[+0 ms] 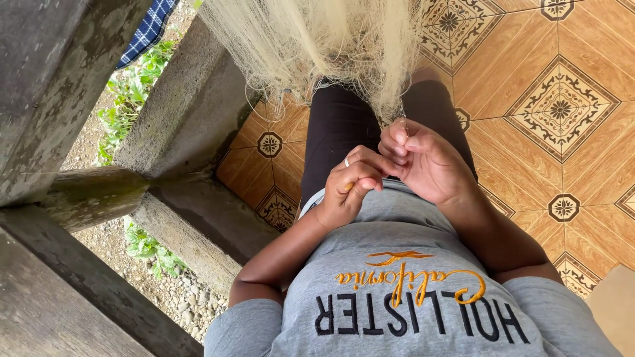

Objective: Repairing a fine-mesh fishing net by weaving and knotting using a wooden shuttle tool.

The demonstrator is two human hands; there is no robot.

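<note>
I look down at my two hands held close together over my lap, just above the hem of my grey printed shirt (410, 264). My right hand (430, 162) pinches a thin strand of the pale cream, fine-meshed fishing net (331, 39) between thumb and fingertips, so those fingers are closed on the net. My left hand (350, 185) is curled just beside the right one, its fingers bent inward around one small yellowish tool (348, 187), of which only a tip shows; I cannot tell its full shape. One silver ring (346, 162) sits on a finger of my left hand. The net hangs in one loose bundle from the top of the view down onto my two thighs in black shorts (337, 125), and its lower end meets my right fingertips. Under my legs lies the orange tiled floor (529, 165) with dark ornamental diamond patterns. To my left stands a weathered grey concrete railing (185, 119), with gravel and green plants (139, 79) beyond it and one blue checked cloth (149, 30) hanging over its top.
</note>
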